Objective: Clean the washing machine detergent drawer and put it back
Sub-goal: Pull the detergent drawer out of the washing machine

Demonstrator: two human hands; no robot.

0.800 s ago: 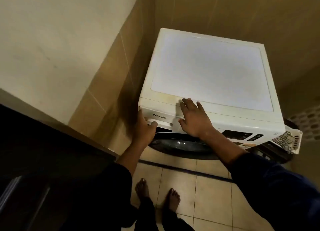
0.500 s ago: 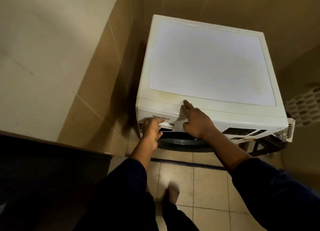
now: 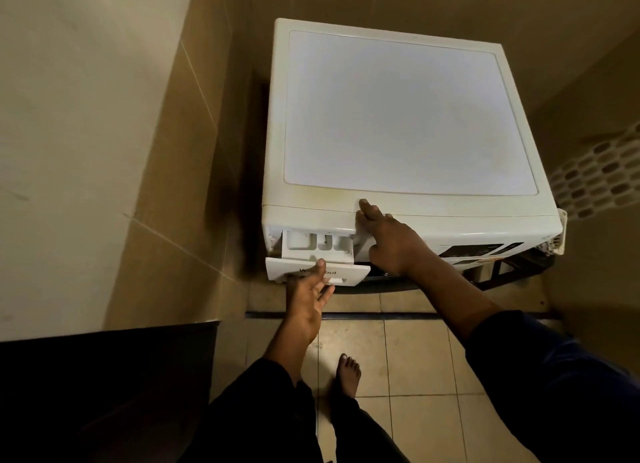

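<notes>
A white washing machine (image 3: 398, 116) stands on a tiled floor (image 3: 408, 358). Its detergent drawer (image 3: 317, 246) (top-left corner) is partly pulled out. The left hand (image 3: 306, 298) grips the drawer's front; the right hand (image 3: 391, 240) rests flat, fingers spread, beside it.

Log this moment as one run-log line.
drawer: partly out | left hand: gripping drawer front | right hand: flat on washing machine | step: removing drawer
</notes>
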